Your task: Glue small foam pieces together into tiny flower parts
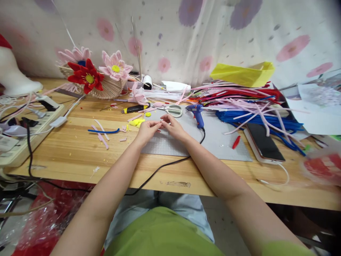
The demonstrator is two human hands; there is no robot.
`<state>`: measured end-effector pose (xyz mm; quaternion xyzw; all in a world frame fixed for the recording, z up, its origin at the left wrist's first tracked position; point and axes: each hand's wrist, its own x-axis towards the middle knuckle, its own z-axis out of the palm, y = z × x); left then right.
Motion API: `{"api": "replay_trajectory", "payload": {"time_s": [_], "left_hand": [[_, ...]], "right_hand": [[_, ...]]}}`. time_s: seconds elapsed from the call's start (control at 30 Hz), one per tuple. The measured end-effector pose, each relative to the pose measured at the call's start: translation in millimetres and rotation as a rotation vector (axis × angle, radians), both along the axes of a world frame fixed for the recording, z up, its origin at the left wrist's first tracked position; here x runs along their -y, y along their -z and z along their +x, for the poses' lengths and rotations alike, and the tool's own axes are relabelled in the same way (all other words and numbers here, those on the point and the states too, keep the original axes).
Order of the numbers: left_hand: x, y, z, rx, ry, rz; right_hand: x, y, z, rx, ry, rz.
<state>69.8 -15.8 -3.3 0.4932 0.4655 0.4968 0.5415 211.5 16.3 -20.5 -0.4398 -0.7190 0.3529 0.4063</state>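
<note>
Both hands meet over the grey mat (pixel 170 144) on the desk (pixel 80 149). The left hand (pixel 147 131) and right hand (pixel 174 127) have their fingertips pinched together on something small and pale between them, at the mat's far edge; it looks like a short pink stem piece, but it is too small to tell for sure. Each grip is nearly closed around that piece.

Judging by what lies around the mat, the flower work is part done. Finished flowers (pixel 87 75) sit in a basket (pixel 106 90) far left of the mat, so some are complete. Pink and yellow offcuts (pixel 136 122) lie just left of the mat, which suggests cutting has been going on. The scissors (pixel 173 110) and the blue glue gun (pixel 196 114) rest at the mat's far edge, both untouched. A large heap of uncut stems (pixel 247 103) lies right of the mat, beside a phone (pixel 262 142), so plenty of material seems left.
</note>
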Motion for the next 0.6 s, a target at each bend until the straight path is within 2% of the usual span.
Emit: {"api": "replay_trajectory", "payload": {"time_s": [0.47,0.6], "left_hand": [[-2,3.3,-2,0.012,-0.116,-0.014],[-1,5.3,-2,0.042,-0.161,-0.025]], "right_hand": [[1,5.3,-13,-0.027,-0.008,-0.007],[4,2.1,-17,-0.149,-0.049,-0.099]]}}
